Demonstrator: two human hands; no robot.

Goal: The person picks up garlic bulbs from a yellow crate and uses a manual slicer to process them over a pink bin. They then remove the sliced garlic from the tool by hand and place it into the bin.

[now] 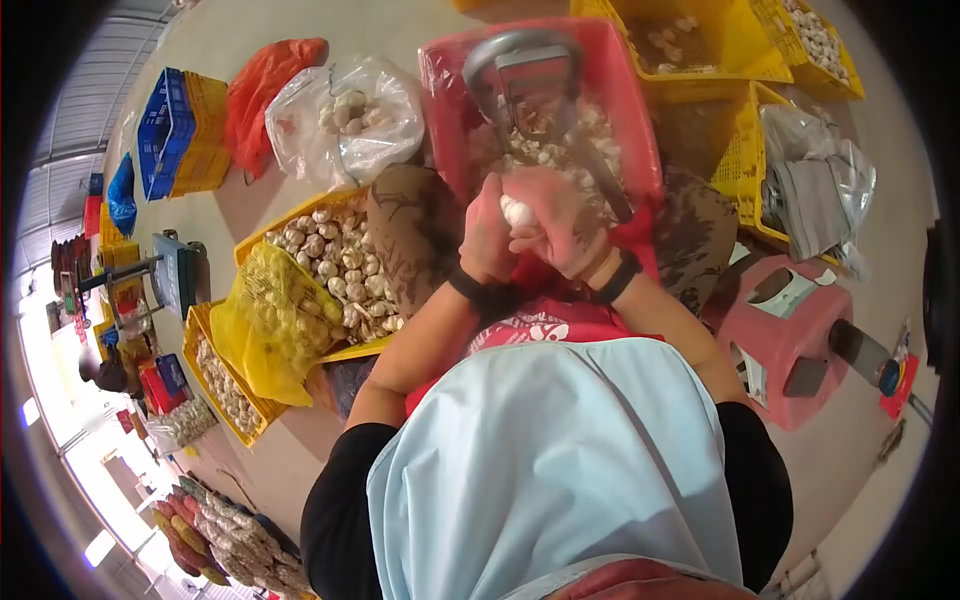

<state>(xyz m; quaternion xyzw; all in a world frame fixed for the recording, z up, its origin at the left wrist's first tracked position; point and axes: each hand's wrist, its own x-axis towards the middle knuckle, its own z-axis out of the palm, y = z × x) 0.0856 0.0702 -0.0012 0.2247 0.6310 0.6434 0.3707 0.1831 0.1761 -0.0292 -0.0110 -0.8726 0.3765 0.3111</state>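
Observation:
Both my hands are closed around one white garlic bulb (517, 211) in front of my body. My left hand (487, 235) wraps it from the left, and my right hand (562, 222) covers it from the right, with the fingers partly hidden. Just beyond them stands a red plastic tub (440, 110) lined with clear film and holding garlic scraps. A grey metal frame with a curved top (525, 45) rises out of the tub. To my left, a yellow crate (250, 243) is full of garlic bulbs, with a yellow mesh bag (270, 320) lying over its side.
A clear plastic bag (390, 110) of bulbs and an orange-red bag (270, 90) lie at front left. Stacked blue and yellow crates (185, 130) stand behind. Yellow crates (700, 125) sit at front right. A pink plastic stool (790, 330) is by my right side.

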